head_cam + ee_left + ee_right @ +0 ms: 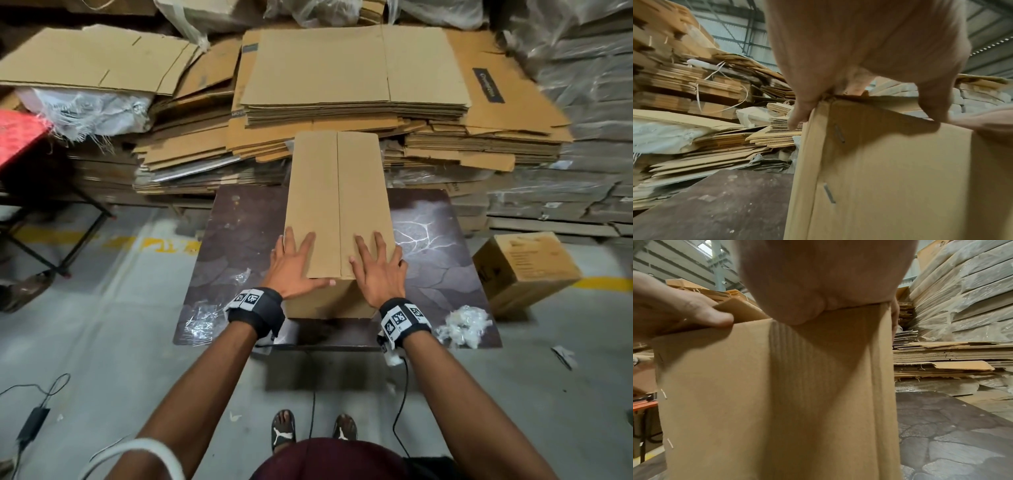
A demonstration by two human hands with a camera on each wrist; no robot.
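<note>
- Flattened cardboard stack [352, 78]: behind the table, beyond the work.
- Table [445, 274]: dark top; box stands mid-table.
- Box [339, 192]: long axis runs straight away from the person, far end pointing at the stack; top flaps folded down.
- Left hand [296, 263], right hand [378, 270]: both spread flat, pressing the flaps' near end, equally near.
- Flap seam [338, 205]: along the long axis, between the hands; far end lies ahead of the fingertips.
</note>
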